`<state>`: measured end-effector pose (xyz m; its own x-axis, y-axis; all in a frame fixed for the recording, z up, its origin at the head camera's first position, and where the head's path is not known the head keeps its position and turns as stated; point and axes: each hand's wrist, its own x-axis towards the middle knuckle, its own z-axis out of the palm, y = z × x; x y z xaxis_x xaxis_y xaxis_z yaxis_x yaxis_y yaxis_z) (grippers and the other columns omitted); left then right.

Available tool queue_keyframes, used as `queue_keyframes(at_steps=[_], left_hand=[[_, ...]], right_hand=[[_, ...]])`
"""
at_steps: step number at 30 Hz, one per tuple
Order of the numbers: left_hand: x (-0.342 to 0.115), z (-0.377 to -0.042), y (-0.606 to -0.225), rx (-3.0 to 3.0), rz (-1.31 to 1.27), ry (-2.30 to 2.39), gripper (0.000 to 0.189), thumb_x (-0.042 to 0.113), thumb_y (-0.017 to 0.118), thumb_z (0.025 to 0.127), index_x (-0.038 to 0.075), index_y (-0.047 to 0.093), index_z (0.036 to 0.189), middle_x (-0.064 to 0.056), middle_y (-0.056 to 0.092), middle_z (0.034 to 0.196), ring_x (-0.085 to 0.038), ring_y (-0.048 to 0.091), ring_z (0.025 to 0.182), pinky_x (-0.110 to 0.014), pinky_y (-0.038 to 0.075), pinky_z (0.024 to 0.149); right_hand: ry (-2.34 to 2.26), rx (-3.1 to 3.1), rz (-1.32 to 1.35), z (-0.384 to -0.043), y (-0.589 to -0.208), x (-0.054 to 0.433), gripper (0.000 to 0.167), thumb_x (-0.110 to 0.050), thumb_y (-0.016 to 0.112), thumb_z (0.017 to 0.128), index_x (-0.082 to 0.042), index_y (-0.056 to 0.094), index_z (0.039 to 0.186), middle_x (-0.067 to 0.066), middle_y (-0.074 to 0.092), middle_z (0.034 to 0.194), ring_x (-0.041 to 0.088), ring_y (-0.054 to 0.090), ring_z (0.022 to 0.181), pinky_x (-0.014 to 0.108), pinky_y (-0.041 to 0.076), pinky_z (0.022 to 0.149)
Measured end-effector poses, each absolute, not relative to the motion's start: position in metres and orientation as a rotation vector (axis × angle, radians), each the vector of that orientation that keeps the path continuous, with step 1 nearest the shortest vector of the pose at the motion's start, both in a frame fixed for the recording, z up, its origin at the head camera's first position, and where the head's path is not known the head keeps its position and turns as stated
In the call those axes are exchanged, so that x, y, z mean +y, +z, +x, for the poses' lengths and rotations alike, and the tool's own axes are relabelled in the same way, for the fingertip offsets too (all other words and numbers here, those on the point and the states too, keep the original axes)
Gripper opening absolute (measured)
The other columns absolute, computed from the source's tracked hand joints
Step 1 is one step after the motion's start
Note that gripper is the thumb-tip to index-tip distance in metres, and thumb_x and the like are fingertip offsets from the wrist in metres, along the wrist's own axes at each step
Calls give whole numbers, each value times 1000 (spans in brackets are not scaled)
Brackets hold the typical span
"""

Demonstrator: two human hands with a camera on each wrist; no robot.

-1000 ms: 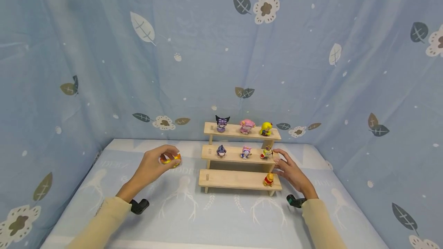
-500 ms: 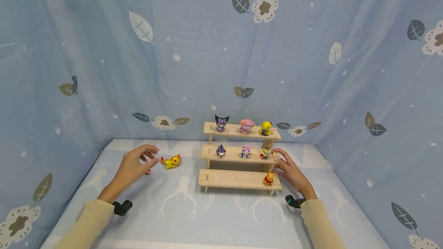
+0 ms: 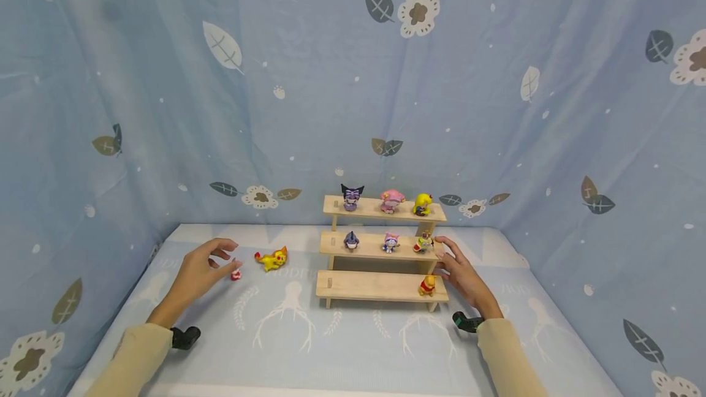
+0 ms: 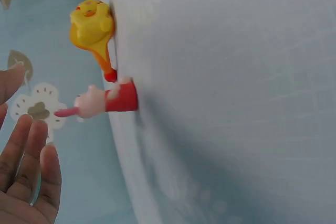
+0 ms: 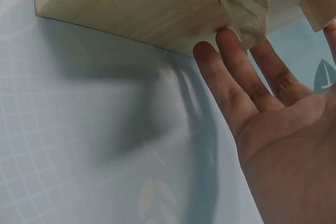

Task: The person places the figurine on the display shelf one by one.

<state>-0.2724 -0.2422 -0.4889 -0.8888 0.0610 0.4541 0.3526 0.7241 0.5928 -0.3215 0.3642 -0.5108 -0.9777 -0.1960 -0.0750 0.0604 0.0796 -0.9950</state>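
Note:
My left hand point(image 3: 200, 269) is held over the left part of the table, thumb and fingers apart with nothing between them. Close by its fingertips stands a small pink piglet figurine in red point(image 4: 118, 98), partly covered by the hand in the head view. A yellow figurine with an orange-red tail point(image 3: 273, 258) lies just to its right. On the other side, my right hand point(image 3: 466, 274) touches the right end of the three-tier wooden display shelf point(image 3: 364, 287); in the right wrist view its fairly straight fingers point(image 5: 231, 85) lie against the wood.
Three figurines, including a pink one point(image 3: 392, 201), stand on the top tier. The middle tier bears three more, among them a grey-blue one point(image 3: 351, 240). A bear figurine in red point(image 3: 427, 285) sits at the bottom tier's right end. Patterned fabric point(image 3: 309, 109) encloses the table.
My left hand let go of the yellow figurine, leaving it on the table, and moved left to beside the piglet figurine. The right hand stayed at the shelf's end.

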Motion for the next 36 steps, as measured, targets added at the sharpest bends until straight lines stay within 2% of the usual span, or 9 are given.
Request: queue_keyframes(at_steps=[4,11,16,22,31,36], left_hand=[[-248,-275,-498,-2567,-274,-999,42,17,87,85,10,67,121,-10,71,113,-27,68,95,-31,55,74],[-250,-282,-507,-2699,-150,-1107,44,20,84,88,9,64,126,-13,69,117,-32,66,103,-40,55,79],[-251,-284,-513,-2726,-144,-1108,39,20,86,86,8,68,119,-9,71,108,-29,67,98,-36,53,76],[-250,-287,-516,-2710,-149,-1093,35,19,87,85,6,70,111,-3,71,95,-25,67,91,-32,53,74],[-250,-286,-516,-2716,-155,-1072,34,16,87,84,5,70,112,-3,72,96,-24,69,90,-34,54,74],[-249,-286,-515,-2709,-183,-1085,34,14,87,84,5,70,112,-3,73,96,-24,70,90,-35,54,74]], right_hand=[[-2012,2159,-148,-321,-511,364,58,-42,53,108,-30,26,158,20,34,157,49,46,131,46,49,100],[-2019,2154,-155,-319,-512,365,60,-41,52,109,-28,24,160,20,32,158,51,45,130,42,51,98],[-2011,2147,-149,-317,-512,364,61,-41,50,109,-27,22,161,22,29,158,50,44,130,40,50,97],[-1996,2160,-135,-317,-511,364,61,-41,50,110,-28,21,161,21,29,158,43,49,124,39,50,96],[-2007,2151,-126,-317,-512,363,61,-39,50,110,-27,20,162,21,29,158,46,48,125,39,50,95],[-2016,2166,-115,-317,-514,363,62,-41,51,109,-28,22,162,21,33,155,38,53,118,40,51,95]])
